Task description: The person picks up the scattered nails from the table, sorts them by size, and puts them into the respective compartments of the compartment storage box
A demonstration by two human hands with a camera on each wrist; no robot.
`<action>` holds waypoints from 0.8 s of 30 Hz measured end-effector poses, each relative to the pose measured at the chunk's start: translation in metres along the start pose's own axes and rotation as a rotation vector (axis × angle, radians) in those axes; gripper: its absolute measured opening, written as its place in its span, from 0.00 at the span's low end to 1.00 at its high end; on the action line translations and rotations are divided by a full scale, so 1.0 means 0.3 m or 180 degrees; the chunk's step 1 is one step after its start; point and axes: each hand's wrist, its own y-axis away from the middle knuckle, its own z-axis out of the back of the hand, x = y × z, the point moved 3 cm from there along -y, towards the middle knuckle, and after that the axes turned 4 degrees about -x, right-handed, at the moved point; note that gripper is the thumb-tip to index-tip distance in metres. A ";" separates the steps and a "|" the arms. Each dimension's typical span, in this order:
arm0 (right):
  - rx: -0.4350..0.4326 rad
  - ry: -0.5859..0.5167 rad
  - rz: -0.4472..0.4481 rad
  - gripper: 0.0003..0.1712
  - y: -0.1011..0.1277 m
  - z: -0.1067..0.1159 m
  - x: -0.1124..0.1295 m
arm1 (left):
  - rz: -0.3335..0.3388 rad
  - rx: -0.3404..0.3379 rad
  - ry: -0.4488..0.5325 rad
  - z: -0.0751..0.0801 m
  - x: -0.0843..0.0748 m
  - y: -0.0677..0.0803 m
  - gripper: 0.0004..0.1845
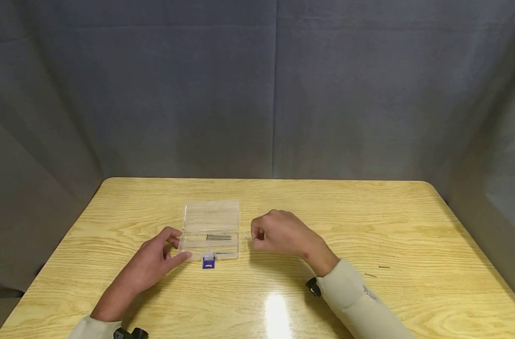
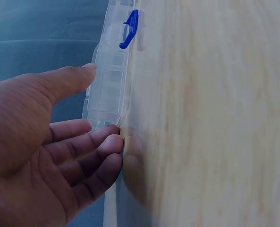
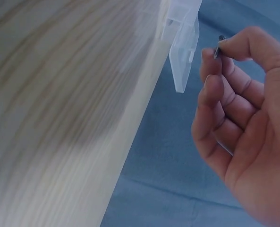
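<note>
Head view: a clear plastic box (image 1: pixel 210 230) sits left of centre on the wooden table (image 1: pixel 367 221), lid laid open toward the top of the frame, a blue latch (image 1: pixel 208 262) at its near edge. Thin dark pins (image 1: pixel 218 237) lie inside its tray. The left hand (image 1: pixel 156 261) rests at the box's left end, fingers extended, thumb and forefinger touching its corner without curling round it. The right hand (image 1: pixel 278 233) is just right of the box, fingers curled, pinching a thin pin (image 1: pixel 248 239) whose tip points at the box. Two more loose pins (image 1: pixel 377 271) lie well apart, at lower right of the table.

Left wrist view: the left hand (image 2: pixel 45 156) fills the lower left, fingers (image 2: pixel 102 142) straight and relaxed, tips touching the box (image 2: pixel 109 71) edge; the blue latch (image 2: pixel 130 29) shows at top centre.

Right wrist view: the right hand (image 3: pixel 243 123) occupies the right side, thumb and forefinger closed on the pin (image 3: pixel 217 47) at upper right. The box (image 3: pixel 184 42) edge stands just beside it, not touching.
</note>
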 end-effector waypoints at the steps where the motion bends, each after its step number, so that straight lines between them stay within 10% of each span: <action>1: 0.0004 0.0019 0.0005 0.08 -0.006 -0.001 0.005 | -0.0001 0.0002 0.0009 0.000 0.000 0.000 0.25; 24: 0.0157 0.0081 0.0189 0.10 -0.106 -0.052 0.089 | -0.0004 -0.0019 -0.0044 -0.001 0.002 -0.001 0.25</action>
